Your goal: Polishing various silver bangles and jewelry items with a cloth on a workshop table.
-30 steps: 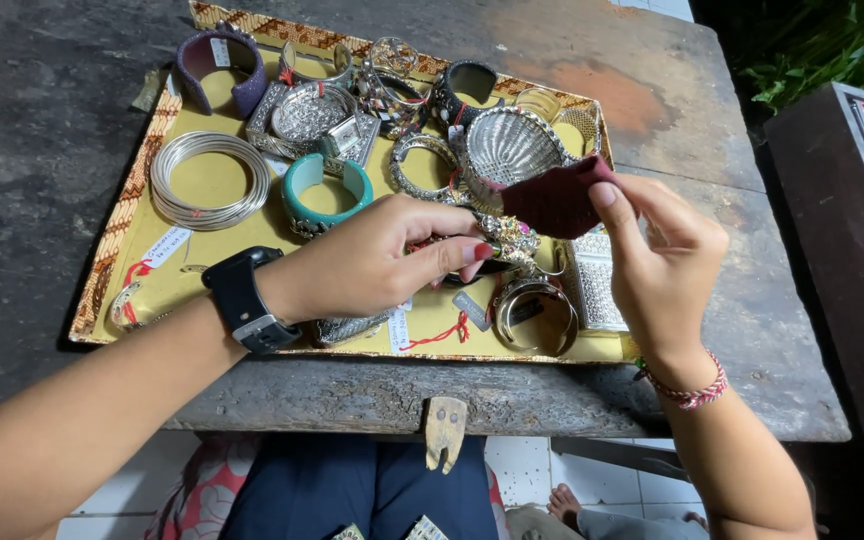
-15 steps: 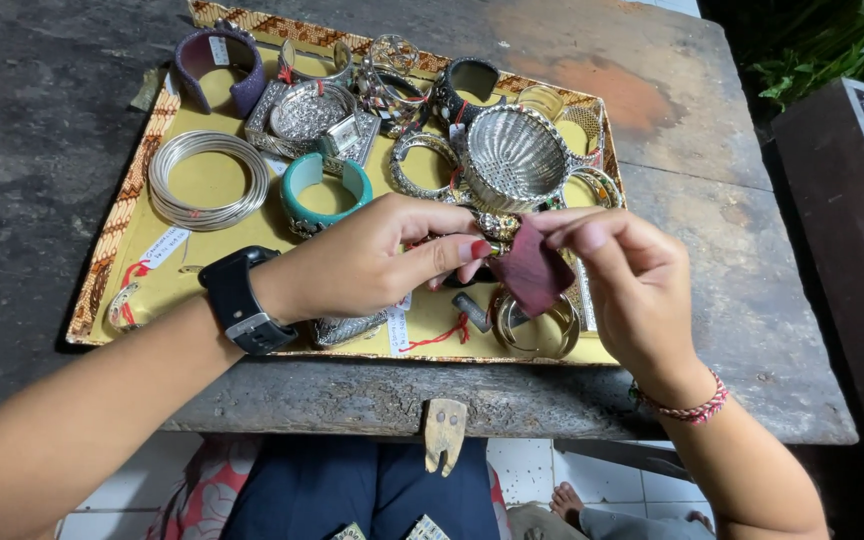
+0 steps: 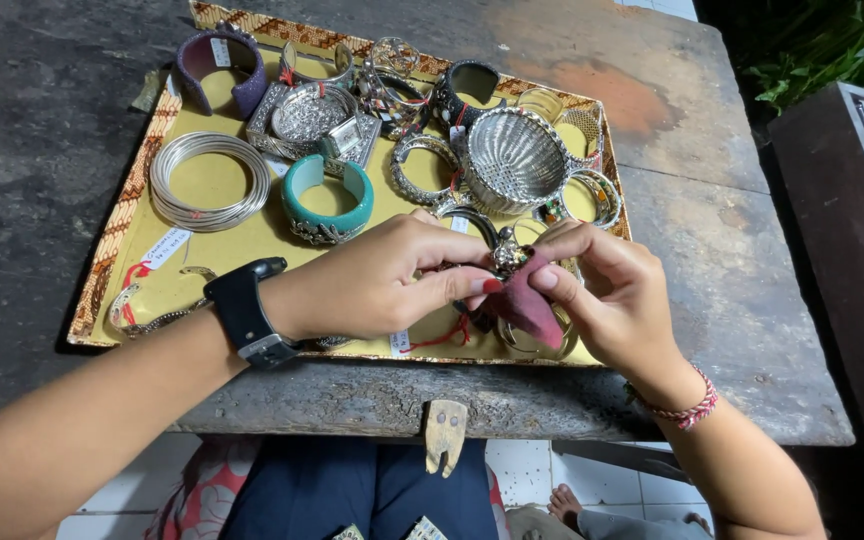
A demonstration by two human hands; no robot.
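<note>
Head cam: looking down at two hands over a tray of jewellery on an old dark wooden table

Left hand [image 3: 372, 285]: black watch on the wrist; thumb and fingertips pinched together on a small silver ornament [image 3: 505, 252], right where the two hands meet, over the near right part of the tray

Right hand [image 3: 607, 295]: braided red bracelet on the wrist; fingers pinching a dark red cloth [image 3: 529, 303] against that same ornament; not spread at all

How it'll handle: the ornament looks like small stiff metal, probably light, and bumpy enough to grip; I'd guess it's a bit slick where polished; best held by its edges between fingertips, as it is now; the cloth is soft and floppy and folds around whatever it's pressed on; can't tell what kind of piece the ornament is, too much is hidden

Tray [image 3: 142, 205]: yellow lining, patterned brown rim; holds a stack of thin silver bangles [image 3: 208, 180], a teal bangle [image 3: 327, 197], a purple cuff [image 3: 218, 68], a ribbed silver bowl [image 3: 514, 160], plus tagged bits on red string

Table [image 3: 42, 130]: worn, scuffed, rusty patch at the far right; small latch at the front edge

Room: green plants top right; dark cabinet at the right; tiled floor below
</note>
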